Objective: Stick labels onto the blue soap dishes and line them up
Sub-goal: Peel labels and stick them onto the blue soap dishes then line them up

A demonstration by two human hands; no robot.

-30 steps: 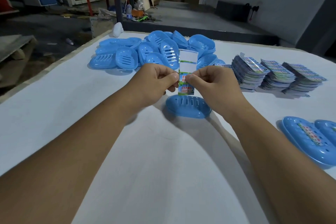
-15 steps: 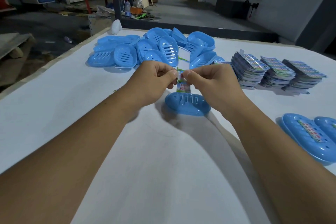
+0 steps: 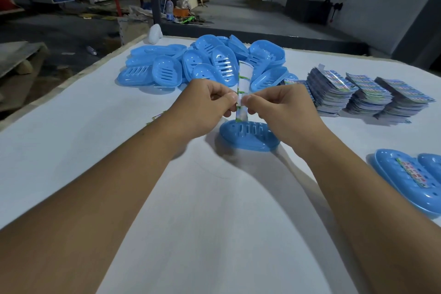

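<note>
A: Progress? One labelled soap dish (image 3: pixel 405 181) lies at the right edge, a second beside it — the far pile of blue dishes (image 3: pixel 202 64) looks unlabelled.

B: Current one?

A: Both hands pinch a label strip (image 3: pixel 243 93) upright over the bare soap dish (image 3: pixel 249 136); left hand (image 3: pixel 205 107) and right hand (image 3: pixel 281 112) have fingers closed on it.

B: Setting?

A: White surface (image 3: pixel 83 145), label stacks (image 3: pixel 367 95) right — a dim, cluttered workshop behind.

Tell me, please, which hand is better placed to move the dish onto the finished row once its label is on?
Probably the right hand: the labelled dishes lie on its side, and it already partly overhangs the dish.
</note>
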